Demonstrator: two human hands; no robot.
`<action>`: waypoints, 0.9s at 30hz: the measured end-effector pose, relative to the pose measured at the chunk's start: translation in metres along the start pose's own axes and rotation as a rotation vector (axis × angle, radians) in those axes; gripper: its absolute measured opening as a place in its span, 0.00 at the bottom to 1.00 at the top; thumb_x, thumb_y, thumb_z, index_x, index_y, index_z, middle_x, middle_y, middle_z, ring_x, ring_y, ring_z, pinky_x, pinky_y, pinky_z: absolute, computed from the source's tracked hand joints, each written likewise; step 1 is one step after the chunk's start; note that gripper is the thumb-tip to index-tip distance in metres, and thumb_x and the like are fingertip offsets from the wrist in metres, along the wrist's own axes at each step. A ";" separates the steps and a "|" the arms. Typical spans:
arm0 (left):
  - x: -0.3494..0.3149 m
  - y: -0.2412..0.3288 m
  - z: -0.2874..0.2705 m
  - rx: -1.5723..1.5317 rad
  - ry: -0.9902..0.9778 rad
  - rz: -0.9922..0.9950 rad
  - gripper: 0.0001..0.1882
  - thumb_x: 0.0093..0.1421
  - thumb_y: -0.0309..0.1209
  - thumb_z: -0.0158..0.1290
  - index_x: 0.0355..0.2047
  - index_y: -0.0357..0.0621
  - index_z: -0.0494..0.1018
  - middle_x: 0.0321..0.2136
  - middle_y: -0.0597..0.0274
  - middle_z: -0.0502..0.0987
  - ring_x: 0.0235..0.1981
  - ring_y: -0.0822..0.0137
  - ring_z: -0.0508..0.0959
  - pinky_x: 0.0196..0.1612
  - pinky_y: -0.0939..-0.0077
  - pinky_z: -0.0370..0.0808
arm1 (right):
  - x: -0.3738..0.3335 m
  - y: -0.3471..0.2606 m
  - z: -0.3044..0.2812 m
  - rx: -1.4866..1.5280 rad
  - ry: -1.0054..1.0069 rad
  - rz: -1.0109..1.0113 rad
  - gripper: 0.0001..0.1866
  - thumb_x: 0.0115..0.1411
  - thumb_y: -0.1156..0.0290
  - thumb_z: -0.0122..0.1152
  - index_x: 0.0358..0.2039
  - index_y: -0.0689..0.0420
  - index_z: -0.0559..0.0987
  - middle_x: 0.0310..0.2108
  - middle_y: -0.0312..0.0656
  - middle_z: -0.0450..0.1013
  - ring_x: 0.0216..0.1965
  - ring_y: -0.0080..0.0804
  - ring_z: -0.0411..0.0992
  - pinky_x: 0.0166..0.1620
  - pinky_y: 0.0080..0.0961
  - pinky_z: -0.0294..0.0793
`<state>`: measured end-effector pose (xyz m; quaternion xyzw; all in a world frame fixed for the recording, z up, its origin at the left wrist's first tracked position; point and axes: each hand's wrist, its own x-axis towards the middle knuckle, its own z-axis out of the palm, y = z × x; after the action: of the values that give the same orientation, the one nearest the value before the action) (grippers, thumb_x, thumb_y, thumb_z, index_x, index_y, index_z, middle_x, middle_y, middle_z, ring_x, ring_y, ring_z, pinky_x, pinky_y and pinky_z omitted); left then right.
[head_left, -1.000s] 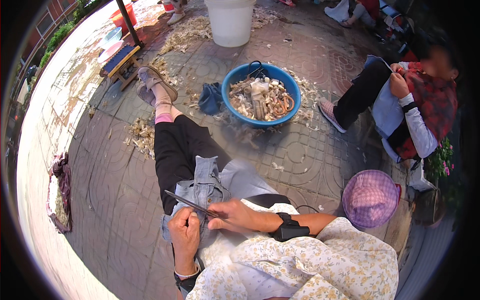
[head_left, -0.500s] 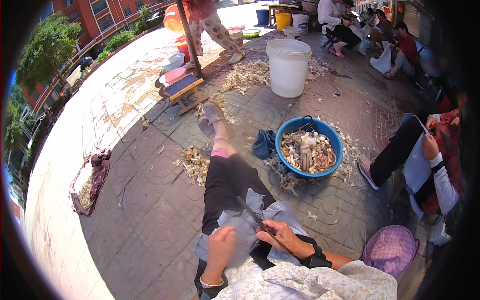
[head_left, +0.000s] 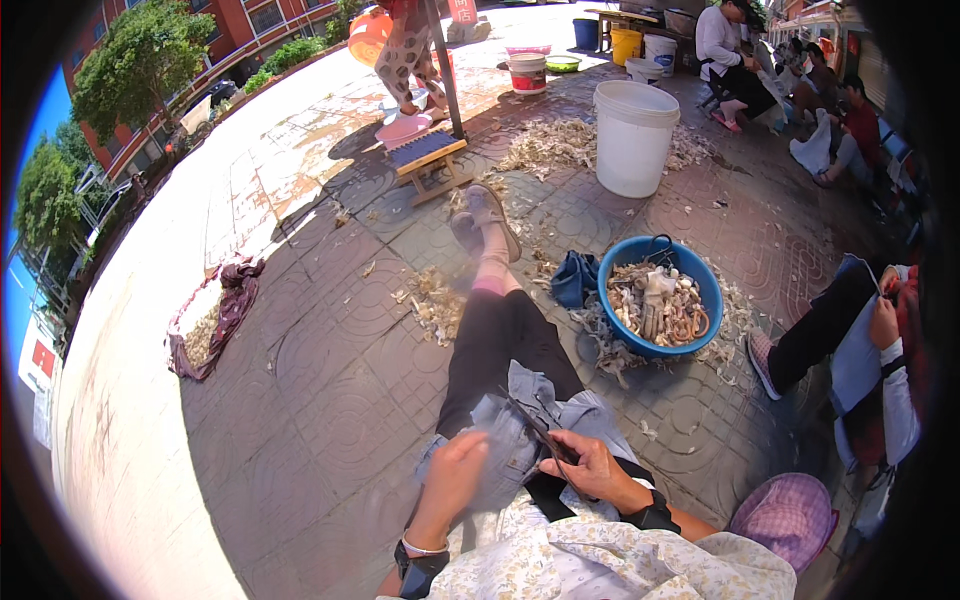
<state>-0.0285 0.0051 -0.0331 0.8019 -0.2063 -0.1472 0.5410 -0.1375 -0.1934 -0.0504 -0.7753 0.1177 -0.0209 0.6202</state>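
My right hand (head_left: pixel 597 470) grips a long, thin, dark tool (head_left: pixel 545 434), which slants up and left over my lap; I cannot make out its exact kind. Beside it on the left, my left hand (head_left: pixel 455 480) is closed with its fingertips pressed together. Whatever those fingers hold, if anything, is blurred. Under both hands a worn grey-blue cloth (head_left: pixel 520 425) covers my thighs. Beyond my right hand stands a blue basin (head_left: pixel 708 290), holding a heap of pale and brownish pieces (head_left: pixel 660 305).
Pale scraps (head_left: pixel 435 305) litter the paving by my legs. A white bucket (head_left: pixel 636 140) and a low stool (head_left: pixel 430 155) stand farther off. At right sits a person (head_left: pixel 890 340), near a purple checked hat (head_left: pixel 785 522). A maroon cloth bundle (head_left: pixel 215 320) lies at left.
The surroundings have shifted right in the view. Both hands stay over my lap, and the dark tool now sits at a slightly different angle. The distant person in patterned trousers has changed stance.
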 end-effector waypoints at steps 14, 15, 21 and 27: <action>0.004 0.005 -0.018 -0.295 -0.079 -0.168 0.11 0.63 0.28 0.48 0.41 0.35 0.74 0.24 0.77 0.70 0.23 0.85 0.64 0.26 0.89 0.61 | -0.005 -0.010 -0.009 0.396 -0.082 0.078 0.26 0.58 0.59 0.63 0.51 0.62 0.72 0.30 0.26 0.67 0.30 0.12 0.62 0.33 0.11 0.62; 0.003 0.005 -0.013 -0.369 -0.003 -0.114 0.11 0.63 0.27 0.47 0.41 0.33 0.73 0.27 0.74 0.73 0.27 0.85 0.67 0.32 0.90 0.64 | -0.006 -0.009 -0.010 0.402 -0.118 0.075 0.25 0.59 0.58 0.61 0.51 0.62 0.72 0.29 0.26 0.67 0.30 0.12 0.61 0.33 0.11 0.61; -0.003 0.012 -0.011 -0.453 0.128 -0.111 0.12 0.61 0.25 0.47 0.42 0.29 0.72 0.33 0.66 0.76 0.33 0.80 0.72 0.39 0.87 0.68 | -0.015 -0.001 -0.010 0.576 -0.355 0.055 0.24 0.62 0.56 0.57 0.49 0.62 0.71 0.24 0.27 0.64 0.20 0.10 0.56 0.23 0.09 0.54; -0.001 0.016 -0.005 -0.529 0.167 -0.077 0.11 0.58 0.25 0.51 0.41 0.32 0.73 0.33 0.68 0.76 0.31 0.81 0.72 0.34 0.87 0.69 | -0.013 -0.004 -0.011 0.529 -0.450 0.032 0.28 0.59 0.46 0.56 0.45 0.61 0.72 0.24 0.27 0.64 0.20 0.10 0.58 0.22 0.11 0.55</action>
<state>-0.0295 0.0046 -0.0166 0.6494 -0.0846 -0.1497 0.7407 -0.1517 -0.1997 -0.0421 -0.5708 -0.0194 0.1305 0.8104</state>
